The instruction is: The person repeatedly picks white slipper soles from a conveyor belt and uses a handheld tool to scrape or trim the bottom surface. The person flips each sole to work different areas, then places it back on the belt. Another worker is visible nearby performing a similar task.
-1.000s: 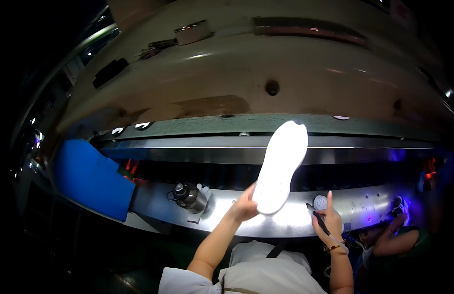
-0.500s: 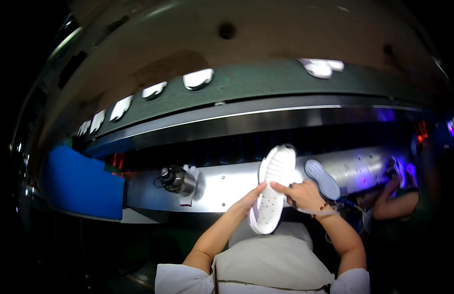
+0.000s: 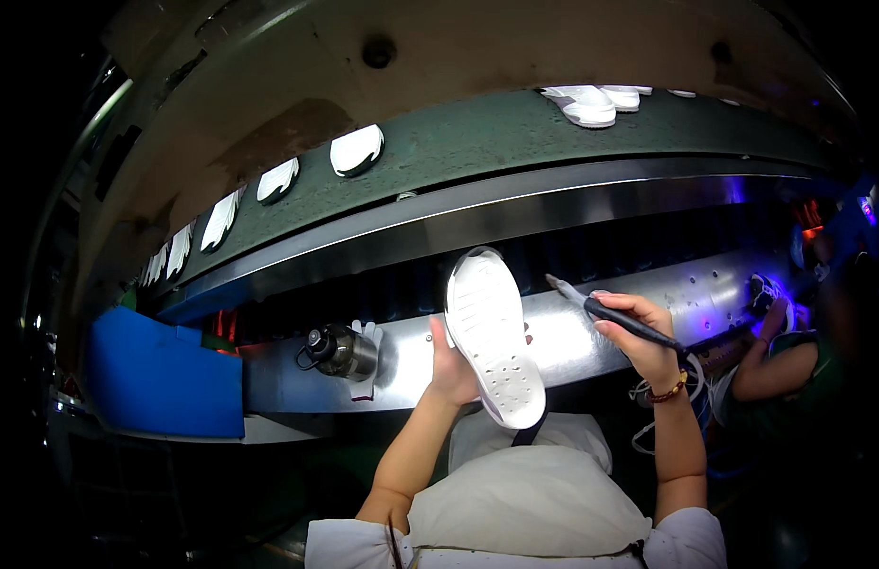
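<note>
The right hand (image 3: 643, 332) has picked up a brush (image 3: 610, 313), pinching it beside the shoe (image 3: 494, 337) the left hand (image 3: 452, 365) is gripping sole-up.

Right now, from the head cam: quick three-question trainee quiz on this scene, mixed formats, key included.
1. True or false: the left hand holds the white shoe with its sole toward the camera.
2. The right hand grips: A) a dark slim brush B) a blue tray C) a metal bottle
3. What rides the green conveyor belt above?

Key: 1 true; 2 A; 3 white shoe soles.
</note>
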The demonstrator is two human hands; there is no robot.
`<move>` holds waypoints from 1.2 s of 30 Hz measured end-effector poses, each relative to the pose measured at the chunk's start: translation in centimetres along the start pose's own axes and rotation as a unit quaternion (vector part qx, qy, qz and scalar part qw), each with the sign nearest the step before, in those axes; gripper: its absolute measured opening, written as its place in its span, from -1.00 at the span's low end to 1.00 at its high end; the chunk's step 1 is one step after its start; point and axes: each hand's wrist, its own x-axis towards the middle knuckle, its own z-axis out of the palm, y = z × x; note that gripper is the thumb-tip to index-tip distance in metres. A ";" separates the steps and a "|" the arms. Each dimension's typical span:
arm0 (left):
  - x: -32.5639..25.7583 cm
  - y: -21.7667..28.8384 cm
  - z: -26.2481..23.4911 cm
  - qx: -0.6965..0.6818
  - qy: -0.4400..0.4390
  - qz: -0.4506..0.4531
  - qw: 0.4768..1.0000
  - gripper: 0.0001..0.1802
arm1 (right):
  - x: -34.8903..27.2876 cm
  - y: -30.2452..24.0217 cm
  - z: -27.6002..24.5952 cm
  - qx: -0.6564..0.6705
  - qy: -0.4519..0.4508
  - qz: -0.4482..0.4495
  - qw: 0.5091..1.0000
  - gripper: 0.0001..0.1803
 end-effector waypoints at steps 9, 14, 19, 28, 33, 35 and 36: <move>2.4 -2.9 2.0 -0.097 0.117 -0.008 0.988 -0.13 | 2.5 4.2 2.4 0.343 -0.028 0.143 0.928 -0.82; 2.9 -3.8 2.2 -0.080 0.106 -0.010 0.991 -0.13 | 3.8 4.7 2.8 0.298 0.012 0.162 0.941 -0.81; 4.0 -4.7 2.4 -0.043 0.210 -0.001 0.977 -0.17 | 4.4 3.4 4.3 0.098 -0.004 0.105 0.990 -0.83; 3.1 -0.5 -0.9 0.028 0.200 0.068 0.977 -0.12 | -1.3 0.3 2.5 -0.101 -0.308 0.051 0.944 -0.81; 3.3 -1.1 3.7 -0.071 0.103 -0.024 0.992 -0.09 | 3.0 -1.5 1.4 0.151 -0.083 0.011 0.985 -0.86; 3.9 -1.6 4.1 -0.093 0.046 -0.028 0.994 -0.09 | 4.3 -1.7 2.0 0.122 -0.057 0.021 0.991 -0.85; 4.0 -1.8 3.0 -0.102 -0.066 -0.025 0.992 -0.10 | 4.1 -1.4 2.2 0.058 -0.091 -0.061 0.992 -0.85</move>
